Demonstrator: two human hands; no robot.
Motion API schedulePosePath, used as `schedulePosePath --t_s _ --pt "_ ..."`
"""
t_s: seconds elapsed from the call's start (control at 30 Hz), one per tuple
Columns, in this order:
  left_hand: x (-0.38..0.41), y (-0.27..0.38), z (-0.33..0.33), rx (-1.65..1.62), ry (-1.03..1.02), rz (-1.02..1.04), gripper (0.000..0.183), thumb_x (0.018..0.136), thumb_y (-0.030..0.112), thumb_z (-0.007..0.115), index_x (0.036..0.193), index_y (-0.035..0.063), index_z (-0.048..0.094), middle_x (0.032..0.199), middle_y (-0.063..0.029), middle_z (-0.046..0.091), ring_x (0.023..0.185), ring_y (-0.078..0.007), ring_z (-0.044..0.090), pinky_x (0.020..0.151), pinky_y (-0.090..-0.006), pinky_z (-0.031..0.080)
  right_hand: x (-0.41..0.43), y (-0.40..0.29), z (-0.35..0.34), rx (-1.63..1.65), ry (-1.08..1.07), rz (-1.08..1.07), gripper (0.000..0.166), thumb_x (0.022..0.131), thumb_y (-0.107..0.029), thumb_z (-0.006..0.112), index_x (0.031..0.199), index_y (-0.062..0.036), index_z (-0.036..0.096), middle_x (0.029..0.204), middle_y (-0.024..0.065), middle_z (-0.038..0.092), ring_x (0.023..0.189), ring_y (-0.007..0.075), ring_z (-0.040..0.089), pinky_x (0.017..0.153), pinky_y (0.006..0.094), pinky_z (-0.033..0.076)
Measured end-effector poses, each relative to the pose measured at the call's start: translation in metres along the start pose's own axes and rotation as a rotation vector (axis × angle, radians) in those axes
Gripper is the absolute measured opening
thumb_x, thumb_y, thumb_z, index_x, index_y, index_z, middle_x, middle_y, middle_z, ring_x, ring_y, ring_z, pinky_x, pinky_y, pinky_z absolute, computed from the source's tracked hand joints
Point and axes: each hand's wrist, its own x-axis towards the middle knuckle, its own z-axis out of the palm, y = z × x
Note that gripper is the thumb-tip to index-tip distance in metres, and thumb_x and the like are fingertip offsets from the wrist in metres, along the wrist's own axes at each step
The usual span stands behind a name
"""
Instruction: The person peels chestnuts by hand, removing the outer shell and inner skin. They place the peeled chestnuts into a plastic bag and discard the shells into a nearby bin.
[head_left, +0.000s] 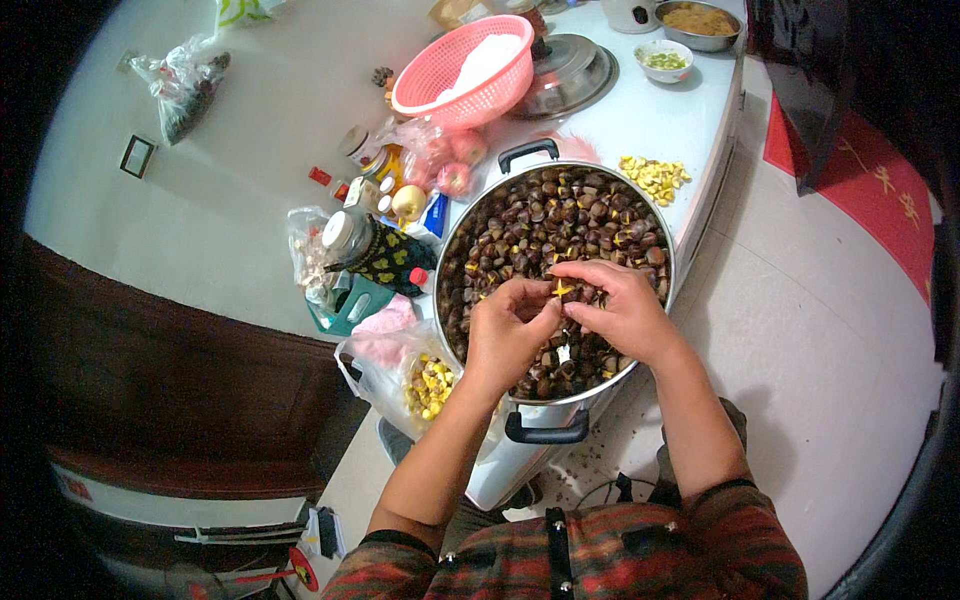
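Both my hands meet over a large metal pot (672, 262) of dark brown chestnuts (540, 217), several with split shells showing yellow flesh. A chestnut with a cross-shaped yellow split (561, 289) is pinched in the fingertips of my left hand (510, 326). From the other side, my right hand (619, 304) reaches it with thumb and fingers curved around; whether these fingertips press on it is unclear. Below the hands, a small white object (564, 353) lies on the chestnuts. Peeled yellow chestnuts (429, 386) fill part of a clear plastic bag (367, 367) left of the pot.
Yellow pieces (654, 178) are heaped by the pot's far right side. Behind stand a pink basket (480, 101), a glass lid (566, 71) and a white bowl (664, 61). Apples (454, 180), jars and a patterned-cover bottle (390, 251) crowd the left. Black handles (547, 427) jut from the pot.
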Motion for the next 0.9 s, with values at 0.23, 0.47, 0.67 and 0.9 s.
schedulePosePath --t_s 0.23,0.47,0.67,0.9 --pt "0.005 0.008 0.002 0.036 0.053 0.001 0.016 0.071 0.003 0.059 0.085 -0.0051 0.058 0.072 -0.0051 0.061 0.063 -0.0076 0.055 0.056 -0.0202 0.045 -0.002 -0.007 0.006 0.051 0.041 0.096 0.036 0.069 -0.004 0.063 0.104 -0.0023 0.057 0.093 0.0148 0.060 0.074 0.0227 0.059 0.065 0.0295 0.047" --pt "0.006 0.015 0.004 -0.028 0.117 -0.027 0.011 0.070 -0.002 0.058 0.081 -0.0038 0.059 0.074 -0.0059 0.061 0.063 -0.0083 0.056 0.057 -0.0198 0.045 -0.002 -0.010 0.007 0.117 0.064 0.163 0.034 0.071 -0.004 0.064 0.104 -0.0018 0.057 0.087 0.0105 0.061 0.065 0.0151 0.058 0.059 0.0268 0.048" --pt "0.003 0.022 0.001 -0.319 0.051 -0.137 0.011 0.076 -0.003 0.051 0.085 -0.0047 0.057 0.076 -0.0115 0.062 0.066 -0.0160 0.061 0.062 -0.0265 0.052 0.001 -0.008 -0.002 0.847 0.036 0.402 0.037 0.076 -0.002 0.061 0.111 0.0006 0.050 0.089 0.0064 0.060 0.072 0.0109 0.059 0.055 0.0199 0.048" --pt "-0.001 0.010 -0.012 -0.582 -0.045 -0.382 0.014 0.082 0.012 0.054 0.091 0.0018 0.055 0.081 -0.0061 0.059 0.069 -0.0145 0.057 0.064 -0.0276 0.050 -0.003 -0.002 -0.008 0.852 -0.085 0.374 0.039 0.079 -0.002 0.056 0.117 -0.0051 0.049 0.099 0.0041 0.056 0.073 0.0088 0.056 0.050 0.0188 0.047"
